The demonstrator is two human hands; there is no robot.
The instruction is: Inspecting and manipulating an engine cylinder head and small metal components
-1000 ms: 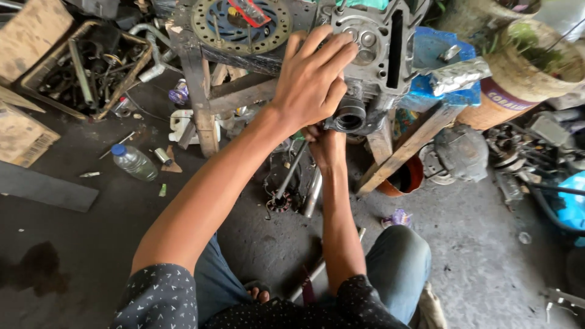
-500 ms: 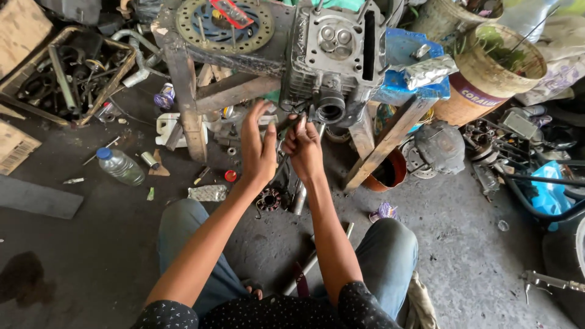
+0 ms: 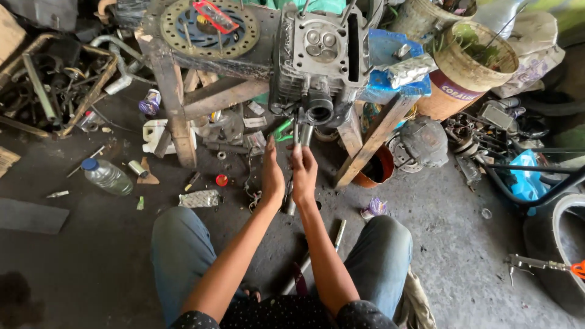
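a: step in hand?
b: a metal tool shaft (image 3: pixel 297 159) is held upright between both palms, its tip at the round port of the engine cylinder head (image 3: pixel 320 61) on the wooden stand (image 3: pixel 177 103). left hand (image 3: pixel 272 176) and right hand (image 3: pixel 304 173) are flat, fingers nearly straight, pressed on the shaft.
a: next move?
b: probably keeping the shaft square to the port.
a: count?
b: one head, one shaft, two hands, one plastic bottle (image 3: pixel 107 176).

Plastic water bottle (image 3: pixel 107 176), brake disc (image 3: pixel 209 27), stained bucket (image 3: pixel 470 67), blue bag (image 3: pixel 526 179)

Grey metal engine head (image 3: pixel 320 58); beside it a blue cloth (image 3: pixel 382 55); tan bucket (image 3: pixel 466 67) with a red band; blue jeans (image 3: pixel 183 256); black, white-dotted shirt (image 3: pixel 274 317).
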